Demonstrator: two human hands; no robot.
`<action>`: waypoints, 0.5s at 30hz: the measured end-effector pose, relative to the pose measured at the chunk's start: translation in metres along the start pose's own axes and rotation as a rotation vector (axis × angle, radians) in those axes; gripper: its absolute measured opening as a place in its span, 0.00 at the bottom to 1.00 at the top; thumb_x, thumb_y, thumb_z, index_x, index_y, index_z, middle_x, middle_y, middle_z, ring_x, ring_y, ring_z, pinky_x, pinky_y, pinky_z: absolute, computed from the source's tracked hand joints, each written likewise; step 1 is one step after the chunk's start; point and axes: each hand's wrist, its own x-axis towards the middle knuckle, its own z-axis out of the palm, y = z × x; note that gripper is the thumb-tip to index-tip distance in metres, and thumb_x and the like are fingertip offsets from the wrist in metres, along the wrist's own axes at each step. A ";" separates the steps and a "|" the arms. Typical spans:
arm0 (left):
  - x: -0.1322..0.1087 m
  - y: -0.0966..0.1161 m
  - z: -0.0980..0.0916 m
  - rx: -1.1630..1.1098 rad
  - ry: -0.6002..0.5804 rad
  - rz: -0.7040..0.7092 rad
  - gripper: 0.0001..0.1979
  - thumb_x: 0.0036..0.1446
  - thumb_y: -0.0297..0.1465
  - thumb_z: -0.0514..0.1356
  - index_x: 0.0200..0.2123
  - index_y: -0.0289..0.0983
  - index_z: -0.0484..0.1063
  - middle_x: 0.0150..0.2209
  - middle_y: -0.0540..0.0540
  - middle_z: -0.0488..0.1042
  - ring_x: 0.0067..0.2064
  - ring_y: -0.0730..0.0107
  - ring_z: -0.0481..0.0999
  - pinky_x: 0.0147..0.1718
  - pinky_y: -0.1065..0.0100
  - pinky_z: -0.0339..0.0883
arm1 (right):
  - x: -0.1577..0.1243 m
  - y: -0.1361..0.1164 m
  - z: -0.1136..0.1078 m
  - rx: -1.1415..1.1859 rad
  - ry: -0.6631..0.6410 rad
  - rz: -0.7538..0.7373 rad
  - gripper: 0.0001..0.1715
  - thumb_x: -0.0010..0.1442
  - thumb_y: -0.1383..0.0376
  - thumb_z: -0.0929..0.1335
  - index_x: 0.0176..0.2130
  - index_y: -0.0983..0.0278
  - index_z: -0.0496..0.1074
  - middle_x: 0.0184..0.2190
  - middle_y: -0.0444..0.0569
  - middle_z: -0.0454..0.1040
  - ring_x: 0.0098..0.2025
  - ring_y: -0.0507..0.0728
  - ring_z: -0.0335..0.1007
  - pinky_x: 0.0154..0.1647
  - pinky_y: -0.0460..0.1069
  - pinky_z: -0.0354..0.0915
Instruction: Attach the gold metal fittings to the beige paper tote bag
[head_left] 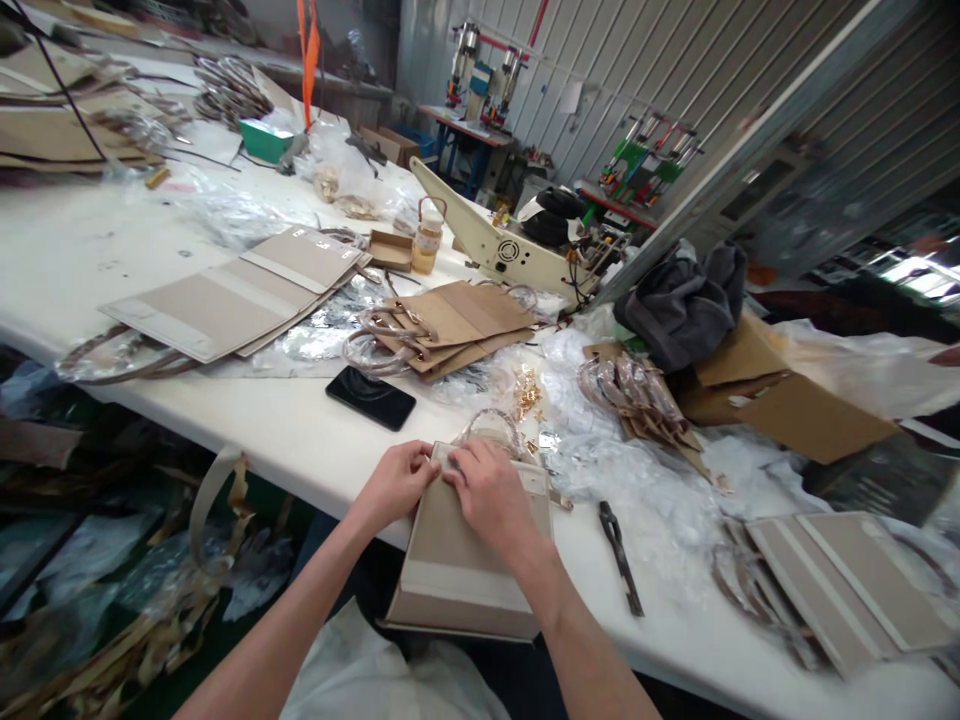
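A beige boxy handbag (465,570) lies at the table's front edge, tilted towards me, its twisted handle (495,415) wrapped in clear plastic at the far end. My left hand (401,483) pinches the bag's upper left edge. On the bag's top face, just right of it, my right hand (487,490) has its fingers bent and closed near the same corner; whatever small part sits under the fingertips is hidden. Beyond the bag lies a heap of small gold-coloured fittings (527,393). A black hand tool (619,560) rests to the right.
Left of the fittings is a black phone (370,397). Brown bag panels with handles (457,325), beige panels (240,285) and more panels (847,585) lie around. A bottle (427,240) stands behind, near a cream machine (495,240). Crumpled plastic (645,500) spreads rightward.
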 end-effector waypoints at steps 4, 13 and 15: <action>-0.001 0.006 -0.001 0.052 0.004 0.029 0.12 0.63 0.38 0.63 0.39 0.36 0.80 0.25 0.52 0.74 0.29 0.67 0.70 0.30 0.67 0.58 | 0.001 -0.002 0.002 -0.012 0.003 -0.008 0.07 0.74 0.70 0.70 0.51 0.61 0.74 0.50 0.53 0.76 0.52 0.67 0.69 0.53 0.61 0.68; -0.001 0.006 -0.002 -0.011 -0.023 0.016 0.11 0.61 0.37 0.62 0.41 0.37 0.79 0.23 0.53 0.73 0.25 0.69 0.69 0.27 0.68 0.58 | -0.004 -0.007 0.011 0.016 0.076 0.022 0.05 0.77 0.68 0.67 0.47 0.59 0.72 0.47 0.52 0.75 0.51 0.67 0.69 0.52 0.61 0.67; 0.000 0.003 -0.002 -0.034 -0.035 0.006 0.11 0.62 0.37 0.62 0.42 0.37 0.79 0.23 0.53 0.74 0.25 0.70 0.69 0.26 0.69 0.58 | -0.005 -0.008 0.012 0.041 0.087 0.023 0.06 0.77 0.68 0.66 0.46 0.59 0.73 0.47 0.52 0.75 0.52 0.67 0.70 0.53 0.61 0.67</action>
